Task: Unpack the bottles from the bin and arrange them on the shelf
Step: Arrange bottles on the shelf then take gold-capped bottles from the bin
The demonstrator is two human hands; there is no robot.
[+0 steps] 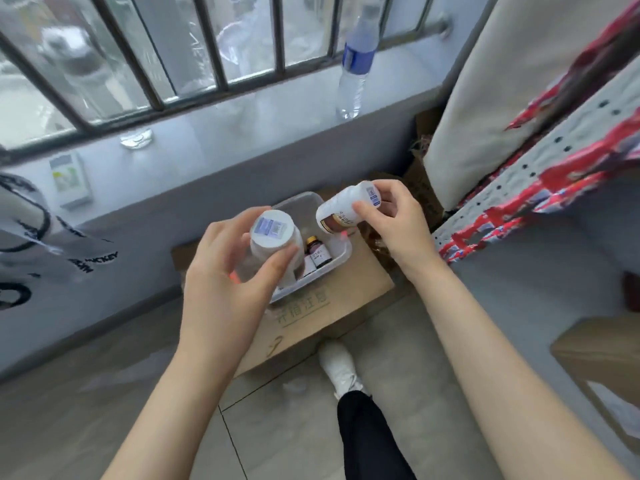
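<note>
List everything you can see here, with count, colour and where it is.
white bottles: two, one in each hand above the bin; second tilted
small brown bottles: two, still in the bin
bin: one, clear plastic, on the cardboard box
cardboard box: one, brown, on the floor
water bottle: one, clear with blue label, on the windowsill
shelf: one, grey, at right
white shoe: one, by the box
left hand: holds upright white bottle
right hand: holds tilted white bottle
</note>
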